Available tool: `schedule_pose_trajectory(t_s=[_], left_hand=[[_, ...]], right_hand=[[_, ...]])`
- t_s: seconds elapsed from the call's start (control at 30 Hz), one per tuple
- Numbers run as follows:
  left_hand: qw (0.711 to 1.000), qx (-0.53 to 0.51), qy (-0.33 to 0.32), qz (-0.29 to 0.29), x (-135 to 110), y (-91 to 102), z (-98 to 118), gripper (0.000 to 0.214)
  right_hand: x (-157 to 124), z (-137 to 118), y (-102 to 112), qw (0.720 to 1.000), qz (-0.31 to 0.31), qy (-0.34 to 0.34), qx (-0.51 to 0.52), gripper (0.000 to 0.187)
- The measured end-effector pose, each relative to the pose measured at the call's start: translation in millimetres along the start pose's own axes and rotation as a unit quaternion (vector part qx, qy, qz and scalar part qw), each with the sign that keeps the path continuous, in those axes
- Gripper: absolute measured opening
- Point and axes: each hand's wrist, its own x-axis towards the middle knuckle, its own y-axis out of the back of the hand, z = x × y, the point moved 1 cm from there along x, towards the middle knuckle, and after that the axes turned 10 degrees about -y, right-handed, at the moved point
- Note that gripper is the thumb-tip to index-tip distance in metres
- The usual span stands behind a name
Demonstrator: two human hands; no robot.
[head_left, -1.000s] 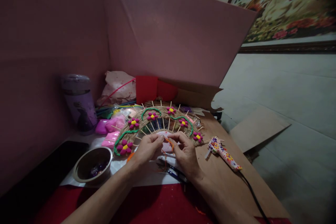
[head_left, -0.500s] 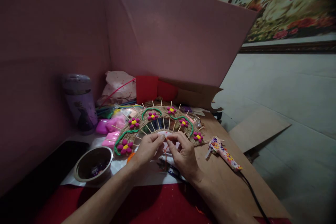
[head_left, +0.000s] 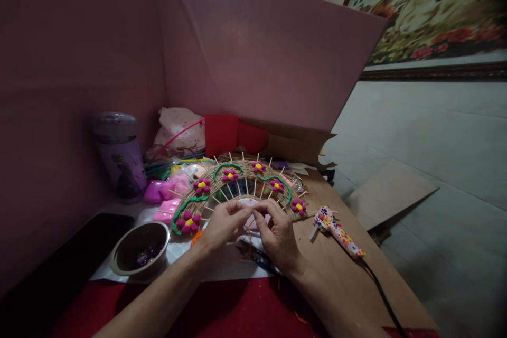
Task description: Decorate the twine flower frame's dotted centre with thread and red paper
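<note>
A half-round woven jute fan (head_left: 241,182) with wooden sticks, green cord and pink clay flowers (head_left: 189,221) lies on the table. My left hand (head_left: 222,224) and my right hand (head_left: 279,235) meet at its inner edge. Both are pinched together, fingertips almost touching, on a small thin orange piece that I cannot make out clearly. Scissors or pens (head_left: 257,257) lie partly hidden under my right hand.
A flower-patterned glue gun (head_left: 336,229) with a black cord lies to the right. A metal bowl (head_left: 138,248) sits at the left, a purple bottle (head_left: 119,153) behind it. Pink clay packets (head_left: 168,195), a red cup (head_left: 221,134) and cardboard (head_left: 390,190) surround the fan.
My two hands have drawn closer together at the fan's inner edge. The orange piece seen between the fingers earlier is now mostly hidden by them.
</note>
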Motion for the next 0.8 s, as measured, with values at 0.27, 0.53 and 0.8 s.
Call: schedule_pose_trajectory(t_s=[0.27, 0.53, 0.8], left_hand=[[0.999, 0.012, 0.005, 0.032, 5.6, 3.4, -6.1, 0.019], [0.998, -0.010, -0.026, 0.064, -0.3, -0.8, 4.8, 0.018], [0.996, -0.035, -0.030, 0.076, -0.7, 2.0, 12.4, 0.017]], right_hand=[[5.7, 5.5, 6.3, 0.997, 0.067, -0.030, 0.003, 0.015], [30.9, 18.8, 29.6, 0.987, 0.103, -0.118, 0.044, 0.026], [6.7, 12.1, 63.0, 0.987, -0.068, -0.122, -0.080, 0.010]])
